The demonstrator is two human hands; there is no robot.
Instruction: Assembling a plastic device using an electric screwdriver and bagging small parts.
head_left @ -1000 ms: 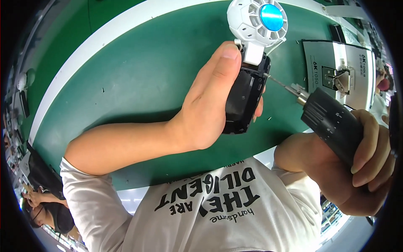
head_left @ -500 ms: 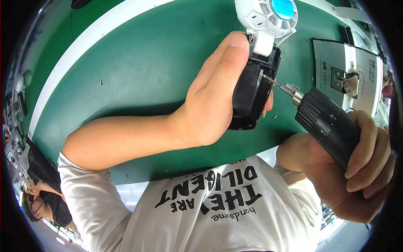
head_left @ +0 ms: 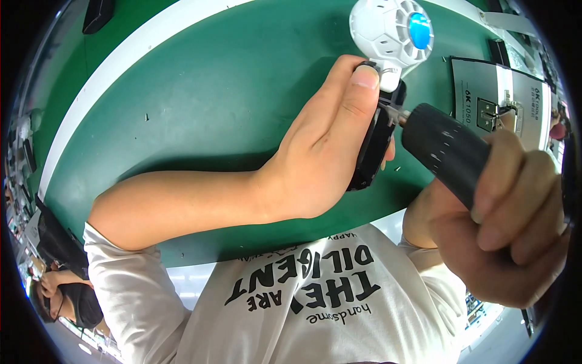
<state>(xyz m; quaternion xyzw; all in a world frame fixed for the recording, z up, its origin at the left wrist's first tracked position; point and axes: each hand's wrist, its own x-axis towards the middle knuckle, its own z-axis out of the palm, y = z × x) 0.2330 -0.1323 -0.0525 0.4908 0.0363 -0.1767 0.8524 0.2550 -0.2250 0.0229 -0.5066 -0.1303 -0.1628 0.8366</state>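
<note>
My left hand (head_left: 321, 151) is wrapped around a black handheld housing (head_left: 365, 161), its thumb pressed near the top end. Joined to that end is a round white fan-like head (head_left: 381, 30) with vents and a blue disc. The housing is tilted so its inner face mostly points right, largely out of sight. My right hand (head_left: 503, 218) grips a black electric screwdriver (head_left: 445, 148) slanting in from the right. Its tip meets the upper part of the housing's inner side; whether it sits on a screw is hidden.
Loose screws lie on the green table (head_left: 206, 79), one small screw (head_left: 146, 117) at left and another screw (head_left: 397, 169) beside the housing. A silver latched case (head_left: 476, 85) stands at right. Another person (head_left: 70, 297) sits at the far left.
The screwdriver has moved left and slightly up, closer to the housing. My left hand has shifted a little right and turned the housing more edge-on.
</note>
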